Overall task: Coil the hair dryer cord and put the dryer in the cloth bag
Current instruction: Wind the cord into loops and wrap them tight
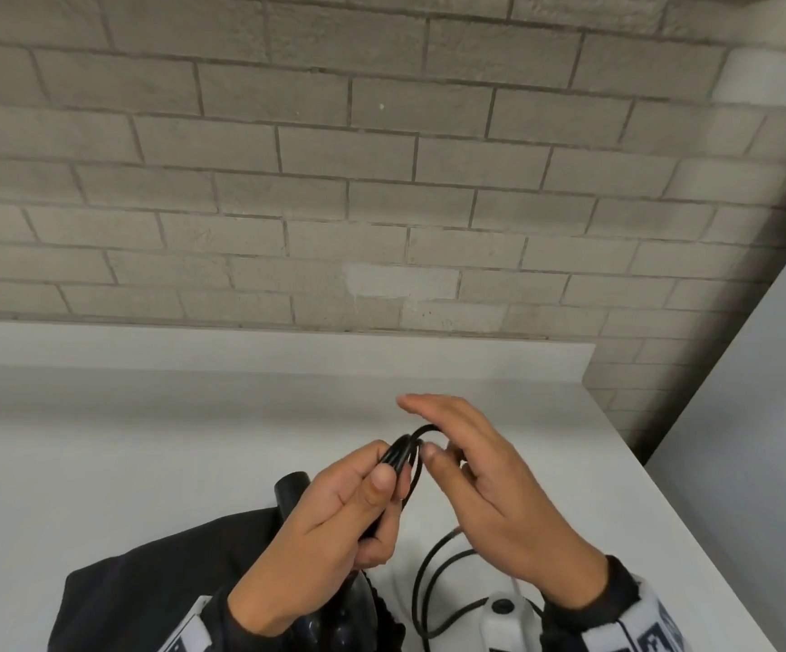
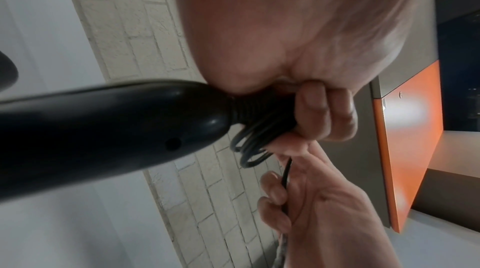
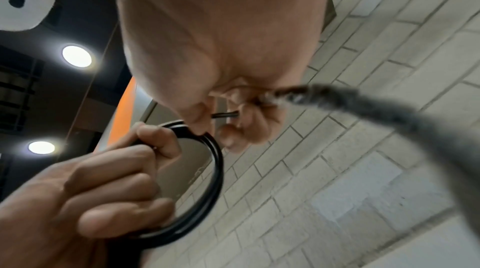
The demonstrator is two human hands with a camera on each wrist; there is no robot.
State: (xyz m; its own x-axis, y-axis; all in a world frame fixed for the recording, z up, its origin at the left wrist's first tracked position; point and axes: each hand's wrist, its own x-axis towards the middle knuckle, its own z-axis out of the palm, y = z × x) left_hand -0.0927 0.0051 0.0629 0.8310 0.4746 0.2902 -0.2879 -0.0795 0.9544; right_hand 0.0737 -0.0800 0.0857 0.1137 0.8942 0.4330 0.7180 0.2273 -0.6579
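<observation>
The left hand [image 1: 334, 520] clamps the finished loops of the cord [image 1: 400, 456] — its fingers [image 3: 109, 182] are curled tight around the bundle, with the thumb pressed on top. The right hand [image 1: 490, 491] feeds the free run: thumb and curled fingers [image 2: 275, 192] pinch a single strand, while the outer fingers lie straight and take no part in the grip.

Both hands work above the near edge of the worktop [image 1: 146, 416]. The dryer [image 2: 103, 124] hangs from the left grip by its ribbed strain relief, handle end close against the palm. The bag [image 1: 156, 581] lies dark and flat on the worktop under the left wrist, at the near edge. Slack cord [image 1: 428, 576] trails in open curves on the worktop below the right hand; its plug end is not in view.

Procedure for the step in hand:

1. Keep the left grip constant; loosening it will probably let the loops spring apart.
2. Lay each new turn flat beside the last, matching its diameter — in the right wrist view the loops sit as one even ring.
3. Let the strand slide through the right pinch so any twist runs out toward the free end.
4. Avoid a sharp bend at the strain relief.

Several turns of slack appear to remain; bagging is not yet due.
</observation>
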